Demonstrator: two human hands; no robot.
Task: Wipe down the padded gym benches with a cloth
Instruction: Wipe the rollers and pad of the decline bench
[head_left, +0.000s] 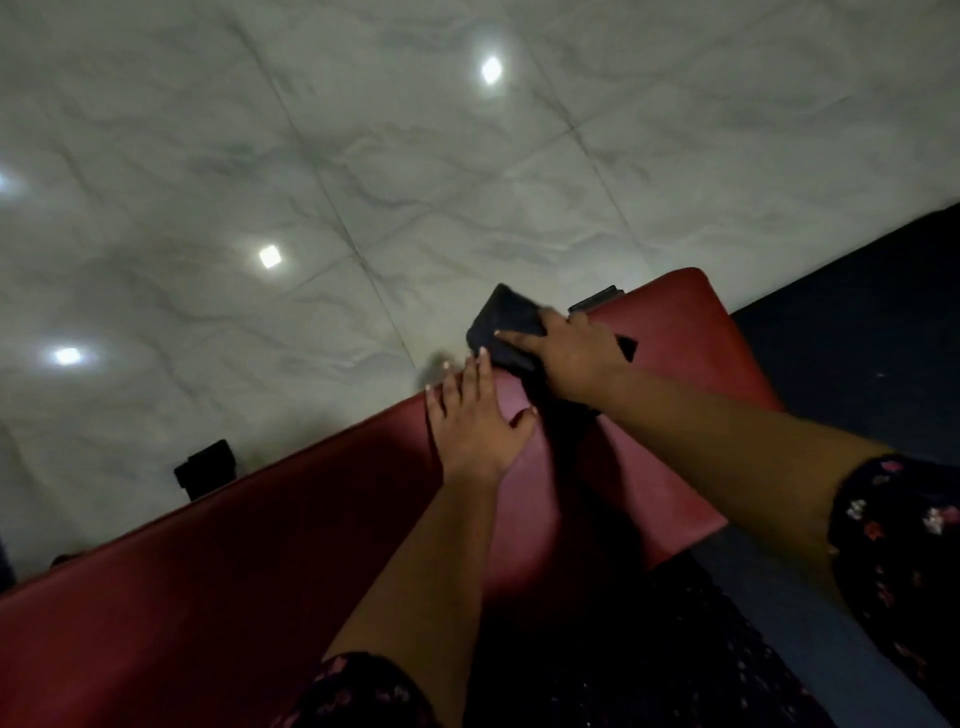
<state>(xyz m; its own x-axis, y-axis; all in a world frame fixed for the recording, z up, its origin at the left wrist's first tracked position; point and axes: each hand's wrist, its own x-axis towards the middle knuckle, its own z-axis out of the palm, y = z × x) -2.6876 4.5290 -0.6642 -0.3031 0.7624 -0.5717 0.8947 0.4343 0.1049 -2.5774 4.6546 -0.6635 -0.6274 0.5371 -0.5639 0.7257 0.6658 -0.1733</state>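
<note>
The fingers of the right hand lie stretched out and close together on a dark cloth, pressing it flat rather than bunching it. The thumb is lost in blur, so I cannot tell whether it hooks the fabric. The cloth looks folded into a soft, flat rectangle. It sits at the far edge of the bench, near its end, with one corner sticking out past the edge over the floor and a small dark tip showing behind the wrist.

Just beside it, the left hand rests palm down on the padding with its fingers straight and fanned apart and the thumb angled toward the cloth. Its fingertips reach the far edge and it holds nothing.

The bench top is a long, dark red slab of smooth, faintly shiny padding with rounded edges and corners. A black foot pokes out from under its far side.

Both bare forearms lead back to dark sleeves printed with small pink flowers.

Beyond the bench is a glossy floor of large pale tiles veined in grey, with bright spots of reflected light on it. A dark blue surface lies to the right.
</note>
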